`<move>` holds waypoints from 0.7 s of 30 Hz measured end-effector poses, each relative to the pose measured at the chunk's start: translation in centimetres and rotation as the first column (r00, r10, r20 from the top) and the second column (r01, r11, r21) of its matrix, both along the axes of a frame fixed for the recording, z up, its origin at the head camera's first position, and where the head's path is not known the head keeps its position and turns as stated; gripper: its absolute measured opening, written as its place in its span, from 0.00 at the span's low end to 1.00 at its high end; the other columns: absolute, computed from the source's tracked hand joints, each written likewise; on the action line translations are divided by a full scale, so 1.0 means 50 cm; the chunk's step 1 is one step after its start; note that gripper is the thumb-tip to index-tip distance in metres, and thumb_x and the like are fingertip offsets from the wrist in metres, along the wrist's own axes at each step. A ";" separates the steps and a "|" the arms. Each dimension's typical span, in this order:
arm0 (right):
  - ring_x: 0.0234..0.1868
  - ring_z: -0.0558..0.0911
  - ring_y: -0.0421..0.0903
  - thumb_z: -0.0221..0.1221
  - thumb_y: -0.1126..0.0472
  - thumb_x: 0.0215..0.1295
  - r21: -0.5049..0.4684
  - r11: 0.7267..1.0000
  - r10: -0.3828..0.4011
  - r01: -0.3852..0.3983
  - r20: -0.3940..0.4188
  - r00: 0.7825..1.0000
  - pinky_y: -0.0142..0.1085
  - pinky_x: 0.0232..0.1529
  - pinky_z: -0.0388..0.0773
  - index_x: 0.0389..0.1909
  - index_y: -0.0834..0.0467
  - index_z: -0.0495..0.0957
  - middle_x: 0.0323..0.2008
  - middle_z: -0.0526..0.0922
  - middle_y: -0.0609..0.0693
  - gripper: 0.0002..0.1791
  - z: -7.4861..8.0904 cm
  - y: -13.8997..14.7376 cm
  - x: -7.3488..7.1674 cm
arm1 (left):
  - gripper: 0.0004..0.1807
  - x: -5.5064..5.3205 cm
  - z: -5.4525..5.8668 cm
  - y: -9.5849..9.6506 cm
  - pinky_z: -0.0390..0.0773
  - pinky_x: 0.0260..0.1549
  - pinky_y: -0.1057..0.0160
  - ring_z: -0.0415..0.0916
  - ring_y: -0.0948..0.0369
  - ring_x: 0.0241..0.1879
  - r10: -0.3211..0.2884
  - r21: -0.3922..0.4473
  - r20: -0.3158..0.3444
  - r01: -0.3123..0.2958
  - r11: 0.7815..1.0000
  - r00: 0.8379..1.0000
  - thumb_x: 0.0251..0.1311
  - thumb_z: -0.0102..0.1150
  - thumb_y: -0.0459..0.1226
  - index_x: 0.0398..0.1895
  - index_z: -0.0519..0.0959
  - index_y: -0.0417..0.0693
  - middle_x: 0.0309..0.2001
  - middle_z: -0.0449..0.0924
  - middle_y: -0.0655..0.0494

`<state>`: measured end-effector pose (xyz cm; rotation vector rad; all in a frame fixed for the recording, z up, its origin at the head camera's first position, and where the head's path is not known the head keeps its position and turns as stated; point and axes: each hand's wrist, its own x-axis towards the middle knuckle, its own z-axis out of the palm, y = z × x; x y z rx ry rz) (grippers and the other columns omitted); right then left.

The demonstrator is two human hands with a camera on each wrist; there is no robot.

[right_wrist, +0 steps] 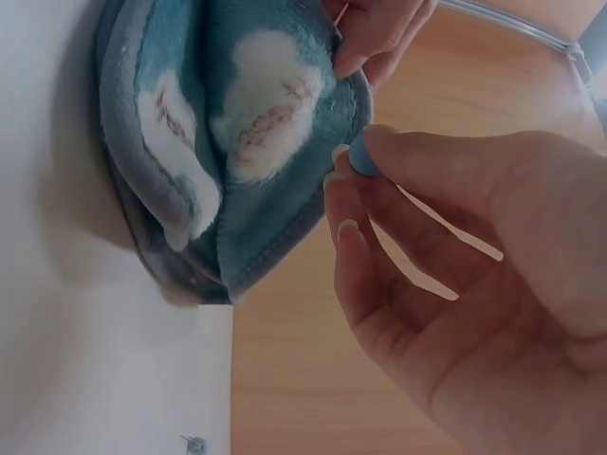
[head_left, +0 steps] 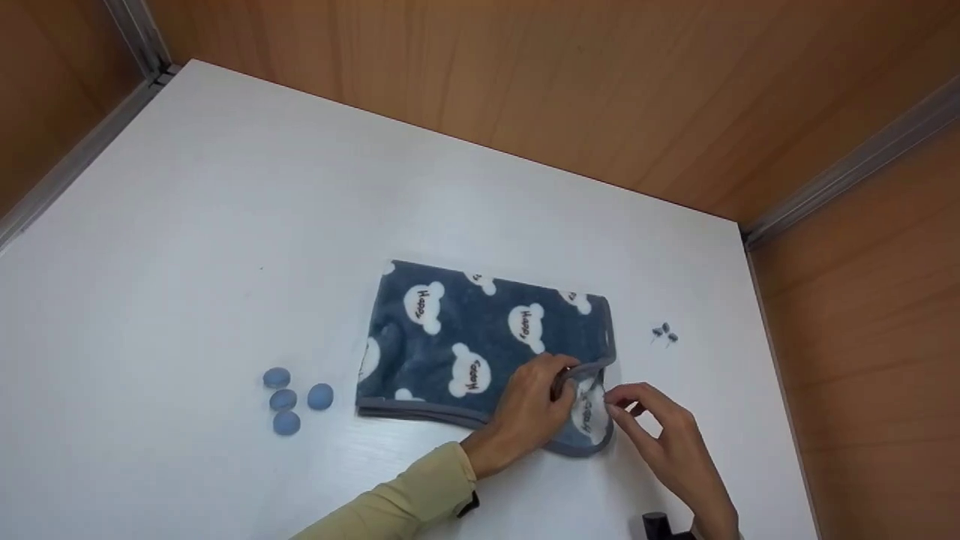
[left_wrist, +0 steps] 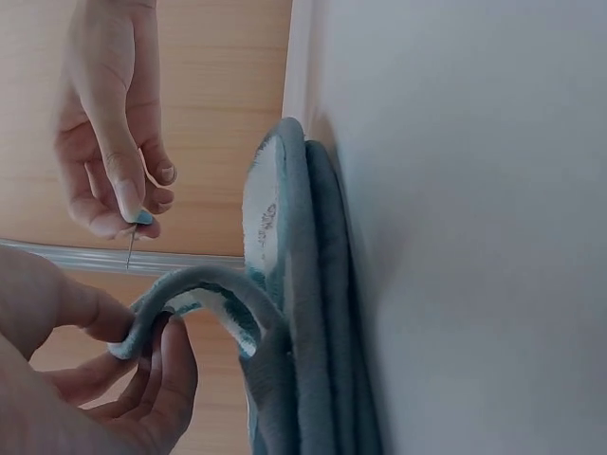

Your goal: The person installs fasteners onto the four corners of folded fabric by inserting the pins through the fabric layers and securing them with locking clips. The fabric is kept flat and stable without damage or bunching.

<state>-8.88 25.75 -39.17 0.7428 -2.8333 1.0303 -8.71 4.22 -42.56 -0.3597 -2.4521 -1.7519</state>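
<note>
A folded blue fleece blanket (head_left: 442, 337) with white bear-head prints and a grey-blue bound edge lies on the table. My left hand (head_left: 529, 401) pinches its bound edge near the right front corner and lifts the layer into a curl. Just to the right, my right hand (head_left: 667, 435) holds a pin (left_wrist: 131, 245) between thumb and fingers. The pin has a small blue head (right_wrist: 362, 156), and its thin metal shaft points toward the lifted edge in the left wrist view. Beneath the raised layer, the other blanket layers (left_wrist: 327, 284) stay stacked on the table.
Several light-blue rounded caps (head_left: 320, 397) sit left of the blanket on the white table (head_left: 187, 225). Three small pins (head_left: 665, 331) lie to the blanket's right. Wood-grain panels (head_left: 487, 75) border the table at the back and sides.
</note>
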 end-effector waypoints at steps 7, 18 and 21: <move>0.40 0.83 0.37 0.69 0.74 0.60 0.005 1.000 0.015 -0.015 0.049 0.999 0.29 0.41 0.80 0.44 0.55 0.85 0.42 0.85 0.34 0.15 -0.012 -0.012 -0.009 | 0.14 0.001 -0.001 0.001 0.77 0.39 0.66 0.78 0.61 0.39 -0.017 -0.024 -0.032 0.017 1.000 0.999 0.70 0.55 0.26 0.54 0.84 0.37 0.42 0.82 0.48; 0.40 0.83 0.37 0.70 0.74 0.60 -0.010 0.997 0.078 -0.077 0.047 0.996 0.31 0.41 0.80 0.44 0.52 0.84 0.42 0.85 0.35 0.16 -0.025 -0.021 -0.019 | 0.10 -0.002 -0.003 0.001 0.78 0.38 0.70 0.79 0.62 0.39 -0.042 -0.002 -0.057 0.042 0.999 0.998 0.70 0.57 0.25 0.51 0.81 0.36 0.43 0.81 0.48; 0.41 0.84 0.38 0.69 0.72 0.61 -0.039 0.996 0.088 -0.085 0.061 0.994 0.32 0.42 0.81 0.48 0.52 0.82 0.43 0.85 0.37 0.17 -0.028 -0.024 -0.024 | 0.09 -0.001 -0.001 0.000 0.78 0.38 0.71 0.80 0.63 0.40 -0.052 0.011 -0.059 0.053 0.999 0.997 0.70 0.58 0.25 0.50 0.80 0.37 0.43 0.82 0.48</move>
